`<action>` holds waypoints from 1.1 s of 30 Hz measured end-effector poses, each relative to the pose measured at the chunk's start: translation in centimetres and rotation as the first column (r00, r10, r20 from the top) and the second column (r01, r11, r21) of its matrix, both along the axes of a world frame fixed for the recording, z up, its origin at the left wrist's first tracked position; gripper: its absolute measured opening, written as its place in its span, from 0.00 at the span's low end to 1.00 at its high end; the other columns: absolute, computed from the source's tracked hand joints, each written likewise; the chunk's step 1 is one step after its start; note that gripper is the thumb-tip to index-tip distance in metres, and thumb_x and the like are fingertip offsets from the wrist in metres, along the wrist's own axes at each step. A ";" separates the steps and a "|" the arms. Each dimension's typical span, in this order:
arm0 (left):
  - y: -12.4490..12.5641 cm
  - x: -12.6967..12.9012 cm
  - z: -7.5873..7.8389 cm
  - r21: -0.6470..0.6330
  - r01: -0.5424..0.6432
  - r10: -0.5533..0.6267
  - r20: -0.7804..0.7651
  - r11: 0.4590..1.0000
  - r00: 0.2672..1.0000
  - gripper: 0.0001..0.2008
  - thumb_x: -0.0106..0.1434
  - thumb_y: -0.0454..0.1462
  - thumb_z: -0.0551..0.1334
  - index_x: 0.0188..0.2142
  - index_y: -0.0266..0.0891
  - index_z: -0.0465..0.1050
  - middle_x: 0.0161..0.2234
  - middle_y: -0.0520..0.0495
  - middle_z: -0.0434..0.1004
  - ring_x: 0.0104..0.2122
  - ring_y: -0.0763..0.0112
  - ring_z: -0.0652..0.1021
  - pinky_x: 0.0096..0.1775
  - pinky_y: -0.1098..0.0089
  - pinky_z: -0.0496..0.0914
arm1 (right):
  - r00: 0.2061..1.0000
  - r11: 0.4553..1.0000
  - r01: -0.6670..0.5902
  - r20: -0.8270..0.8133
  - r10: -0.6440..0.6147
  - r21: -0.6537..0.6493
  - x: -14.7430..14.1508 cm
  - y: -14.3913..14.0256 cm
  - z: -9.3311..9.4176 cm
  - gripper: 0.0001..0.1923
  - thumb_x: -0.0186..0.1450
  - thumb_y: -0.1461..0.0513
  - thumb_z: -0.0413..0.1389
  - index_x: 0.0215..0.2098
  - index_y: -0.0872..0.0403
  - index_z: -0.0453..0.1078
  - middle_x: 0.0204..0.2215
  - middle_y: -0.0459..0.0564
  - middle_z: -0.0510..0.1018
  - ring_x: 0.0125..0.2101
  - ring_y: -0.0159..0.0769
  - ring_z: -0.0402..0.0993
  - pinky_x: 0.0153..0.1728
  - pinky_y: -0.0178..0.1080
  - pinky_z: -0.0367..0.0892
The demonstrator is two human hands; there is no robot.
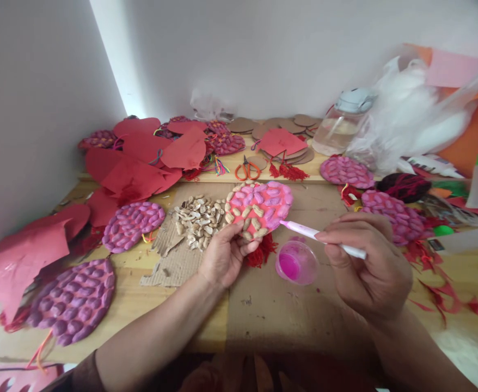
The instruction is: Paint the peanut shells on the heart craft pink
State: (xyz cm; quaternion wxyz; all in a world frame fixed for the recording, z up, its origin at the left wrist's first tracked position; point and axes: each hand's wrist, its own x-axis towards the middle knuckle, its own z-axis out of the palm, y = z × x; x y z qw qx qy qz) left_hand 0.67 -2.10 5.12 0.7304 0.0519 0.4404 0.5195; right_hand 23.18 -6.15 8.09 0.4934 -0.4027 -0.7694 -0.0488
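Over the counter (210,326), my left hand (226,256) pinches the peanut board (263,202), likely light and brittle, at seven o'clock; my right hand (369,267) pinches a brush (304,230).

A rounded red plaque (268,210), held up tilted, is set with peanuts (256,224), pink at top and right, plain tan at left and bottom. The slim whitish brush (304,229) points leftward, pink tip at the plaque's lower right edge.

At mid-frame, a left hand (226,256) holds a peanut-studded plaque (263,207); right of centre, a right hand (367,267) grips a white brush (302,229).
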 end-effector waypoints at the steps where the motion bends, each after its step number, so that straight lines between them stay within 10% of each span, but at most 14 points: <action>1: 0.0 0.0 0.0 0.006 -0.001 0.001 -0.001 1.000 1.000 0.07 0.68 0.27 0.61 0.36 0.32 0.77 0.26 0.44 0.84 0.21 0.69 0.83 0.26 0.75 0.81 | 1.000 1.000 0.012 0.009 -0.012 -0.009 0.0 0.0 0.0 0.12 0.68 0.69 0.61 0.45 0.47 0.76 0.33 0.46 0.83 0.39 0.43 0.78 0.48 0.52 0.73; 33: -0.1 -0.1 -0.8 0.124 -0.017 0.024 -0.055 0.992 0.998 0.03 0.62 0.30 0.67 0.31 0.36 0.78 0.25 0.49 0.81 0.23 0.72 0.80 0.29 0.73 0.81 | 0.987 0.984 -0.042 -0.158 0.014 -0.175 0.4 -0.6 1.0 0.06 0.71 0.65 0.59 0.41 0.47 0.77 0.32 0.47 0.79 0.36 0.40 0.73 0.39 0.48 0.66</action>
